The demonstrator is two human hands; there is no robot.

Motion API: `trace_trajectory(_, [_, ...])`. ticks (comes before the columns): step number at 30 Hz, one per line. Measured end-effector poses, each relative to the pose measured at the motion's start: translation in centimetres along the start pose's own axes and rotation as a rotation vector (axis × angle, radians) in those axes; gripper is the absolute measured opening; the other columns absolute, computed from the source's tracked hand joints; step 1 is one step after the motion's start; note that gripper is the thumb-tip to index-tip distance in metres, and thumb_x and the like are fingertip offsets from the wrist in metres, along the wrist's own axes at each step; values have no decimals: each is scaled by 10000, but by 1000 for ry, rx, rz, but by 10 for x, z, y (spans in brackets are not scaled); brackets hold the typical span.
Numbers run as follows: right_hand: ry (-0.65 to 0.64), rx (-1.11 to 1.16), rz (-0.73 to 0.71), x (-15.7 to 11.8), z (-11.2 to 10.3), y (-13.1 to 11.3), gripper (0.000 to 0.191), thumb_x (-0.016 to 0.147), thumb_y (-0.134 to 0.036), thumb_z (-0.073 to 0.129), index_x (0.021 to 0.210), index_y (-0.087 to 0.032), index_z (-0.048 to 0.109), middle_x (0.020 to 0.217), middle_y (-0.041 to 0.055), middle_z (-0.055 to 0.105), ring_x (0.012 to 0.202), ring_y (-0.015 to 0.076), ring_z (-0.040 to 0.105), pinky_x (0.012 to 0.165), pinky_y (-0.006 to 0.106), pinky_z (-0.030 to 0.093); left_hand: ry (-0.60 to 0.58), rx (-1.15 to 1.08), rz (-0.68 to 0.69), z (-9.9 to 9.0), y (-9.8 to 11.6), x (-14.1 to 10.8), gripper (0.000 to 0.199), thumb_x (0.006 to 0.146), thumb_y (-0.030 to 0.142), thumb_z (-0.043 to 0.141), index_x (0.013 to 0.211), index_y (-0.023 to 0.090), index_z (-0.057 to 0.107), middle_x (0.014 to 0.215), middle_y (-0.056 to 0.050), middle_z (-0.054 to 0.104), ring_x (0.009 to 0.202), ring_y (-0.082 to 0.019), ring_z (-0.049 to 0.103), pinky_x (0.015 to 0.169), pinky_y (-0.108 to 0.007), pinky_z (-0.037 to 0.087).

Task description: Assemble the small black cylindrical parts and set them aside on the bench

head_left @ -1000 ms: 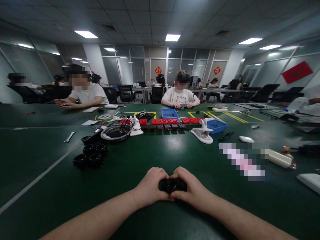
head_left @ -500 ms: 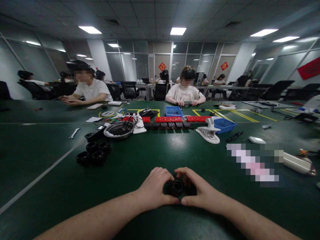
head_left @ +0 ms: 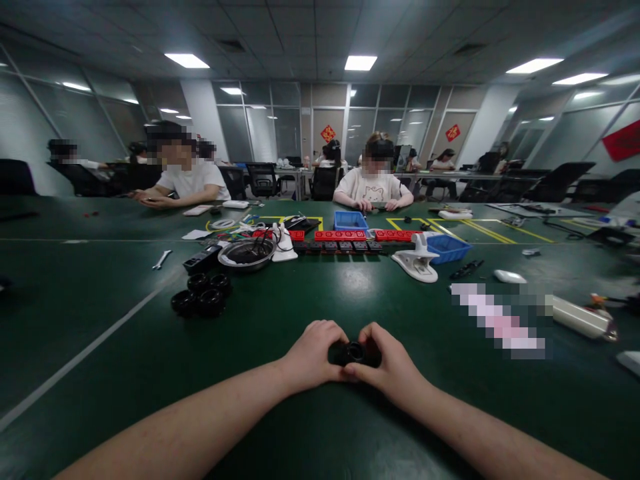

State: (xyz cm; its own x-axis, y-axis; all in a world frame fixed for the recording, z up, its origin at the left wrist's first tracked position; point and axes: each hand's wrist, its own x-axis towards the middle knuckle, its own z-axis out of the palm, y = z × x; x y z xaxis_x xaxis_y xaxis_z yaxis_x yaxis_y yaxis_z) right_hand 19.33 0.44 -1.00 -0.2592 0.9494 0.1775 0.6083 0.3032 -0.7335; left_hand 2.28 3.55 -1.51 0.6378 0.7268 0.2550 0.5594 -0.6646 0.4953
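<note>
A small black ring-shaped part [head_left: 355, 352] with a round hole facing up is between my hands, low over the green table or resting on it; I cannot tell which. My left hand [head_left: 311, 355] is closed around its left side, fingertips behind and thumb in front. From the right, my right hand [head_left: 393, 363] pinches it with a bent forefinger behind and the thumb near my left thumb. Several similar black rings [head_left: 210, 302] sit grouped to the left, away from both hands.
Beyond my hands are a metal bowl [head_left: 246, 265], red-and-black power strips [head_left: 340, 235], a white clip base [head_left: 417, 264] and a blue basket [head_left: 449, 250]. A wrench [head_left: 161, 260] lies left. Co-workers sit across the table [head_left: 280, 433].
My right hand has closed in on the black ring, its fingers nearer and its thumb further left. Everything nearby sits slightly higher in the picture; the view has shifted a little.
</note>
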Motion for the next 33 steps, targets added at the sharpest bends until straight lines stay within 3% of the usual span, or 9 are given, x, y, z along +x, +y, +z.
trace_trajectory(5, [-141, 32, -144, 3, -15, -1, 207, 667, -255, 618, 817, -166, 507, 790, 12, 496, 718, 144, 465, 631, 255, 379, -18, -9, -34, -1, 1, 0, 427, 538, 500, 678, 761, 174, 514, 767, 11, 518, 747, -167, 477, 662, -263, 348])
trace_trajectory(9, [-283, 84, -235, 6, -31, -8, 244, 715, -225, 583, 954, -193, 550, 944, 44, 495, 893, 175, 469, 795, 304, 373, -72, -28, -24, -3, -2, 3, 458, 511, 524, 682, 771, 177, 533, 783, 12, 527, 757, -170, 478, 674, -262, 345])
trace_trajectory(17, [-519, 266, -202, 12, -38, -3, 347, 792, -263, 483, 1139, -260, 470, 1047, 44, 450, 989, 173, 441, 877, 333, 336, -109, -38, -6, -5, -5, 5, 456, 522, 536, 670, 778, 186, 527, 778, 19, 522, 758, -166, 477, 697, -266, 335])
trace_trajectory(20, [-493, 360, -164, 12, -35, 10, 477, 745, -370, 533, 1191, -256, 410, 1077, 50, 428, 981, 187, 435, 850, 339, 348, -112, -43, -35, -5, -4, 4, 469, 542, 539, 656, 829, 192, 525, 799, 11, 524, 772, -174, 473, 707, -279, 338])
trace_trajectory(25, [-288, 449, -70, 14, -23, 27, 614, 690, -536, 512, 1195, -222, 362, 990, 54, 450, 851, 179, 455, 739, 316, 377, -74, -59, -85, -4, -1, 3, 445, 548, 504, 671, 833, 197, 519, 833, 3, 532, 791, -185, 473, 693, -285, 347])
trace_trajectory(29, [-159, 370, -65, 13, -12, 22, 578, 632, -519, 573, 1077, -194, 400, 884, 32, 456, 760, 164, 448, 652, 282, 378, -43, -31, -128, -4, 2, 3, 489, 503, 519, 682, 835, 198, 521, 825, -1, 522, 786, -197, 468, 691, -302, 349])
trace_trajectory(33, [-108, 255, -58, 7, -3, 9, 462, 559, -408, 659, 884, -184, 417, 787, 0, 452, 713, 151, 426, 610, 254, 371, -30, -19, -80, -2, 2, 2, 569, 444, 554, 686, 848, 195, 510, 830, -6, 512, 777, -197, 463, 705, -312, 350])
